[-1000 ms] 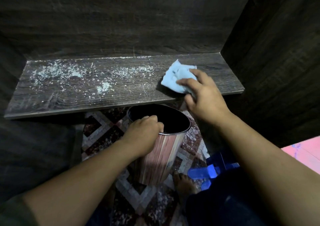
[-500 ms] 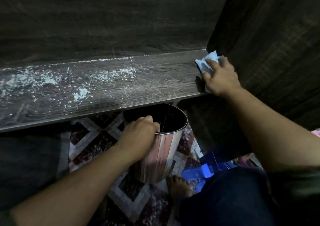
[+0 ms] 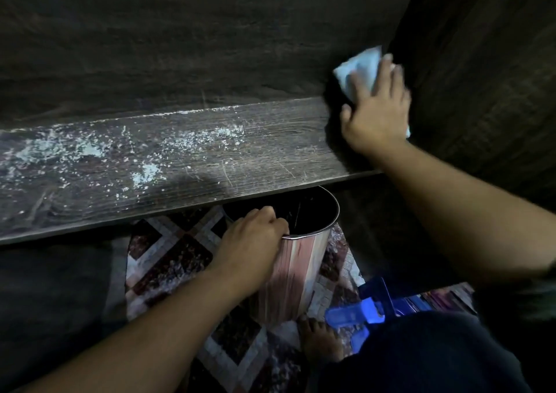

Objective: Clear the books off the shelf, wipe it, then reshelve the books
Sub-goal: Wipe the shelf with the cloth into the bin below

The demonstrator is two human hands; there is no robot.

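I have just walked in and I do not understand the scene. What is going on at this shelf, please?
A person is wiping a dark wooden shelf. The right hand presses a light blue cloth with flat fingers into the far right corner. The left hand grips the rim of a bin, held just below the shelf's front edge. White dust covers the middle and left of the shelf, so most of the wiping seems not yet done.

The shelf [image 3: 240, 158] across mid-frame is dark grey-brown wood grain speckled white at centre left; the cloth [image 3: 358, 67] at upper right is pale blue. Below centre, the bin [image 3: 294, 272] has pink-brown vertical streaks and a black inside, on a rug [image 3: 168, 260] of maroon diamonds and cream bands, beside a blue plastic piece [image 3: 361, 314].
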